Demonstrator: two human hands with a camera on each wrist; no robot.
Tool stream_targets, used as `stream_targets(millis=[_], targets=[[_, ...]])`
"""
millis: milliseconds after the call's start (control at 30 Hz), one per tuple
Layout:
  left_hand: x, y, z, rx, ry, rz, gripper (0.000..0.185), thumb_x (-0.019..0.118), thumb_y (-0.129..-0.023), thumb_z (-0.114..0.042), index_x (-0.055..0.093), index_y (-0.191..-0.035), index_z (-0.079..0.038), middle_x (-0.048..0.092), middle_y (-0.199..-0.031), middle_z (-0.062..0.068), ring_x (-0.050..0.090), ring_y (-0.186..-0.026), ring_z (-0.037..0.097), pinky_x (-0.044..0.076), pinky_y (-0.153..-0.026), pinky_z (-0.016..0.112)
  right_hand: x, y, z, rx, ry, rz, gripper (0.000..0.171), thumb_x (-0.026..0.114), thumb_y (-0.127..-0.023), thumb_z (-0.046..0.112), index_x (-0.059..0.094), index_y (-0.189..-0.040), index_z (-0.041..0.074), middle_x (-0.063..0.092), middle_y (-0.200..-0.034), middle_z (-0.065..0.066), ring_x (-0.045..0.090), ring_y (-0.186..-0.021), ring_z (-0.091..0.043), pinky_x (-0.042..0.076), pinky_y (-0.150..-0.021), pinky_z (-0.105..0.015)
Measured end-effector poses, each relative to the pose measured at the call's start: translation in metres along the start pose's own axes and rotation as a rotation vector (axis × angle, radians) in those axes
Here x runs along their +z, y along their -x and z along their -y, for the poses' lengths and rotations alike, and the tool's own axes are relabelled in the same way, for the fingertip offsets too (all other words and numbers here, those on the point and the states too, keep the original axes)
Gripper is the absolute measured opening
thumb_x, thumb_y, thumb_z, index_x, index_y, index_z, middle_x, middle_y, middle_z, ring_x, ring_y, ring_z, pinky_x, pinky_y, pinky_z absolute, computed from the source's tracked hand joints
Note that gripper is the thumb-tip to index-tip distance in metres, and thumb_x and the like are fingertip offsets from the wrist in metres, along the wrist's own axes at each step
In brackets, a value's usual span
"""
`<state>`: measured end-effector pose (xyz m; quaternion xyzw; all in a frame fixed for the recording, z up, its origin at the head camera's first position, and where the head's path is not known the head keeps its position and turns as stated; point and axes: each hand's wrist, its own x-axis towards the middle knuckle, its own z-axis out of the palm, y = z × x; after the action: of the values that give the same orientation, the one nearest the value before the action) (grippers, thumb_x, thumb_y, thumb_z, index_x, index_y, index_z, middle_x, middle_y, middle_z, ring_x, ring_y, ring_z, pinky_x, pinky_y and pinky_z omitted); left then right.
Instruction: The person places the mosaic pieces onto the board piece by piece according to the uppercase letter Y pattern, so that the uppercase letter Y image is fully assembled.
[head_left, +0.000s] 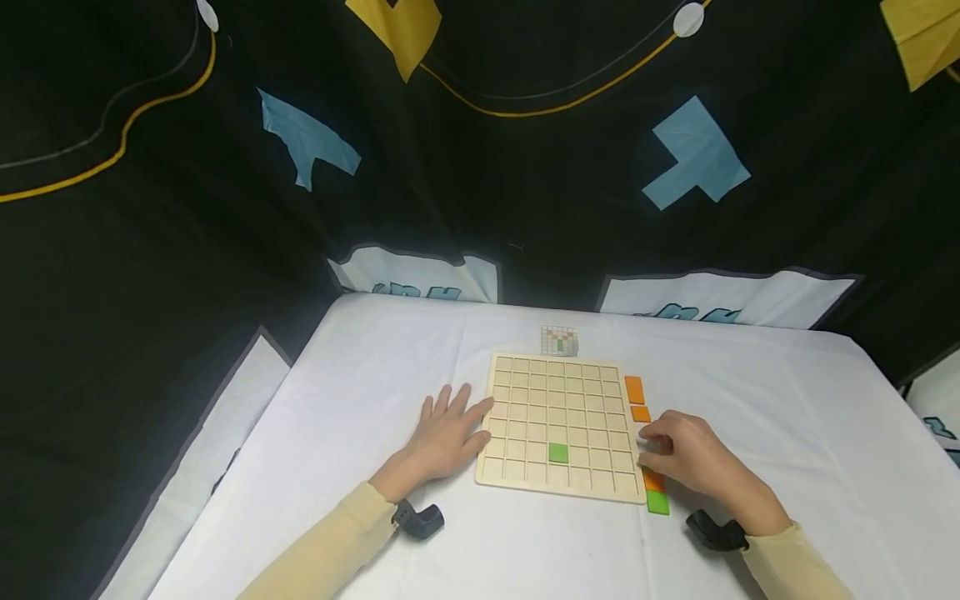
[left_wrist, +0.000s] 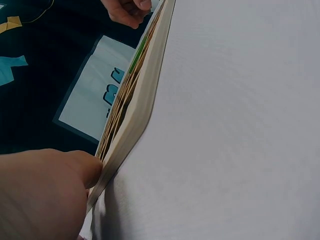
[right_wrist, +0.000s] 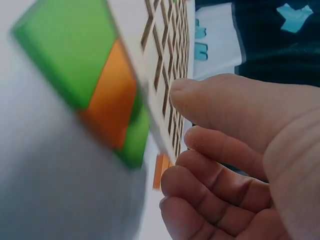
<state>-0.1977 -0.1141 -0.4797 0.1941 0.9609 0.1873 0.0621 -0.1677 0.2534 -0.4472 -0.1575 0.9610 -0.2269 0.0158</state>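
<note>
A pale wooden grid board (head_left: 525, 392) lies on the white table, with one green square tile (head_left: 558, 452) in a lower cell. My left hand (head_left: 442, 442) has its fingers spread at the board's left edge, thumb and fingertips touching it. At the right edge my right hand (head_left: 693, 454) hovers with bent fingers; in the right wrist view its thumb and fingers stand apart and nothing shows between them. Along that edge lie orange tiles (head_left: 634, 389) and a green tile (head_left: 657, 502); the right wrist view shows another green tile (right_wrist: 137, 140) beyond an orange one (right_wrist: 112, 100).
A small printed card (head_left: 559, 341) with a coloured grid pattern lies behind the board. White cloth (head_left: 405, 350) covers the table. A black curtain (head_left: 480, 200) with blue and yellow shapes hangs behind it. Each wrist wears a dark camera mount (head_left: 418, 519).
</note>
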Motion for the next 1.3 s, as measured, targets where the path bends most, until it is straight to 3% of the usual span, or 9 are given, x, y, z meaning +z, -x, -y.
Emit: stream_targets(millis=[500, 733, 1067, 1300], targets=[[0.001, 0.000, 0.000, 0.003, -0.003, -0.007, 0.054, 0.049, -0.104, -0.039, 0.046, -0.154, -0.018, 0.029, -0.165, 0.026, 0.018, -0.153, 0.056, 0.015, -0.119, 0.074, 0.002, 0.006, -0.012, 0.028, 0.026, 0.042, 0.027, 0.085, -0.077, 0.011, 0.078, -0.100, 0.001, 0.054, -0.074, 0.003, 0.043, -0.069, -0.011, 0.033, -0.058, -0.023], [0.001, 0.001, 0.000, 0.012, 0.004, -0.011, 0.054, 0.050, -0.104, -0.037, 0.046, -0.154, -0.017, 0.030, -0.164, 0.027, 0.018, -0.153, 0.056, 0.015, -0.119, 0.075, 0.005, 0.003, -0.014, 0.039, 0.016, 0.035, 0.023, 0.084, -0.078, 0.011, 0.079, -0.099, 0.003, 0.058, -0.075, 0.004, 0.044, -0.068, -0.010, 0.036, -0.058, -0.022], [0.001, 0.000, 0.000, -0.001, -0.001, -0.013, 0.055, 0.049, -0.104, -0.039, 0.045, -0.154, -0.018, 0.029, -0.165, 0.026, 0.018, -0.153, 0.055, 0.015, -0.120, 0.074, 0.006, -0.005, -0.006, -0.015, 0.011, 0.057, 0.018, 0.076, -0.076, 0.000, 0.079, -0.093, 0.004, 0.059, -0.077, 0.002, 0.046, -0.070, -0.011, 0.039, -0.060, -0.021], [0.002, -0.001, 0.000, -0.007, 0.001, -0.012, 0.055, 0.049, -0.104, -0.039, 0.045, -0.155, -0.018, 0.028, -0.165, 0.026, 0.016, -0.153, 0.055, 0.014, -0.120, 0.074, 0.006, -0.008, -0.001, 0.007, 0.040, 0.101, 0.019, 0.079, -0.075, 0.001, 0.078, -0.094, 0.003, 0.057, -0.079, 0.000, 0.045, -0.073, -0.013, 0.038, -0.062, -0.023]])
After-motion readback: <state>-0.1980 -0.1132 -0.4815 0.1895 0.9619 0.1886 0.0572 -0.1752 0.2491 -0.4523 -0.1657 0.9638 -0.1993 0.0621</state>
